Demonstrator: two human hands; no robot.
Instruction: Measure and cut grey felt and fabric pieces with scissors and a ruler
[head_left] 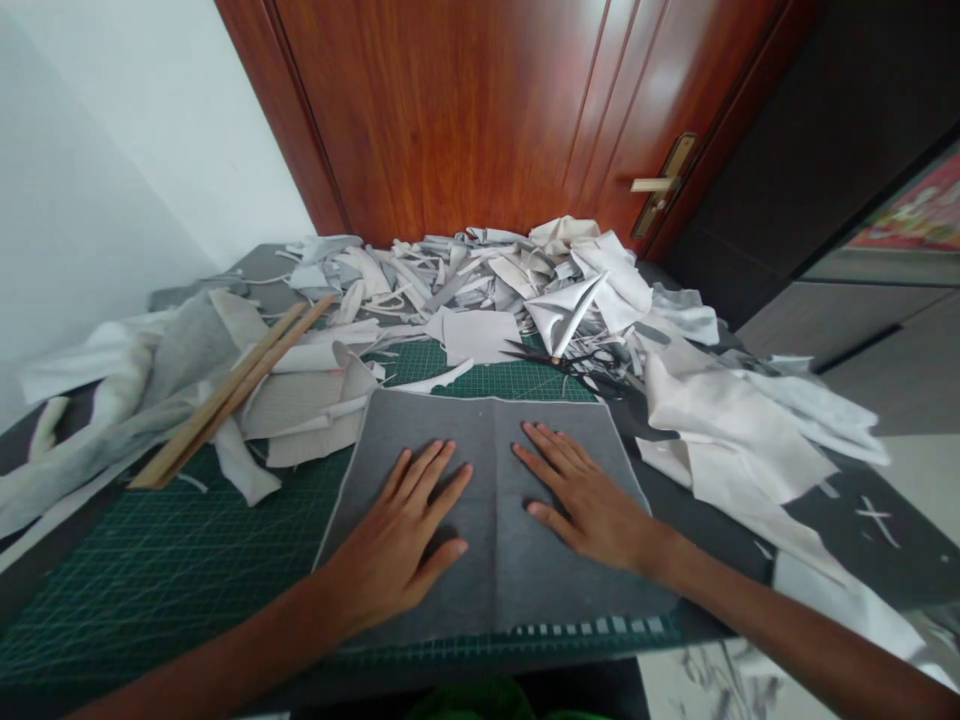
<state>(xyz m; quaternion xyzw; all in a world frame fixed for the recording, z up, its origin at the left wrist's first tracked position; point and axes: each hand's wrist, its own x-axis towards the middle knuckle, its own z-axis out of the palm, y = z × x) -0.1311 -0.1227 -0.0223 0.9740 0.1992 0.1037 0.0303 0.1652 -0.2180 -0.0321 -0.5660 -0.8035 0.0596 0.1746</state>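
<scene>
A grey rectangular sheet of fabric with pale edges and a crease down its middle lies flat before me. My left hand rests on its left half, palm down with the fingers spread. On the right half lies my right hand, also flat, fingers stretched out. Neither hand holds anything. Under the sheet is a green cutting mat with grid lines. Just beyond the sheet's far edge, black-handled scissors lie with their blades pointing left.
Wooden strips lie slanted at the left over fabric pieces. A heap of white and grey fabric scraps lines the table's back, before a wooden door. Larger pale fabric pieces spread along the right side, some hanging over the edge.
</scene>
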